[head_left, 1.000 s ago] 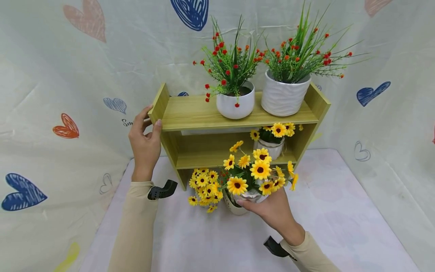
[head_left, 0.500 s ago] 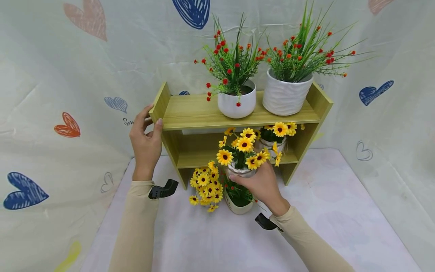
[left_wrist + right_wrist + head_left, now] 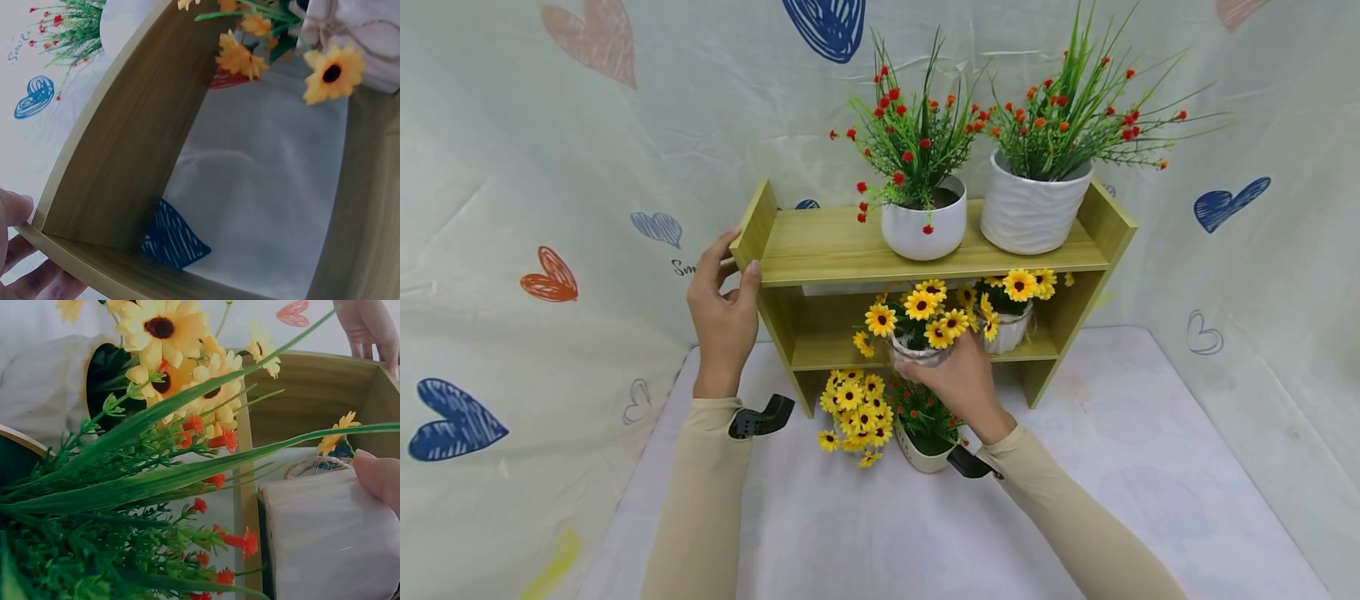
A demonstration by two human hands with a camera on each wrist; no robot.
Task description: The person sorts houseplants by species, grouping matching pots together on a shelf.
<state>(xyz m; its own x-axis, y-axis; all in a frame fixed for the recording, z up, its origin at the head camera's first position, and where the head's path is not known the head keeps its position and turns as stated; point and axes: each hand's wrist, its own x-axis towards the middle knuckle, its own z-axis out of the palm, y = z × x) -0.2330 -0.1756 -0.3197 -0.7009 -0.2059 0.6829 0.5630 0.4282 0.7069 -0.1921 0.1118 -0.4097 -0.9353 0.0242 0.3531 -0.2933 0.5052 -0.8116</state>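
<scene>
My left hand (image 3: 724,325) grips the upper left corner of a two-tier wooden shelf (image 3: 820,250), with the thumb in front and fingers behind the side panel. In my right hand (image 3: 962,379) is a white pot (image 3: 331,537) tied with twine, holding yellow sunflowers (image 3: 922,308). I hold it roughly upright at the front of the middle tier; whether its base touches the board is hidden. My thumb (image 3: 378,478) lies against the pot's side in the right wrist view. Close on its right, a similar sunflower pot (image 3: 1009,325) stands on that tier.
Two white pots, one smooth (image 3: 923,233) and one wavy (image 3: 1036,212), stand on the top board with red flowers and grass. Before the shelf, a cluster of yellow flowers (image 3: 855,408) and a cream pot (image 3: 925,457) of red-flowered greenery sit on the table (image 3: 880,542).
My right hand has carried the potted sunflowers up and left, from above the cream pot to the middle tier's opening. My left hand has kept its grip on the shelf corner.
</scene>
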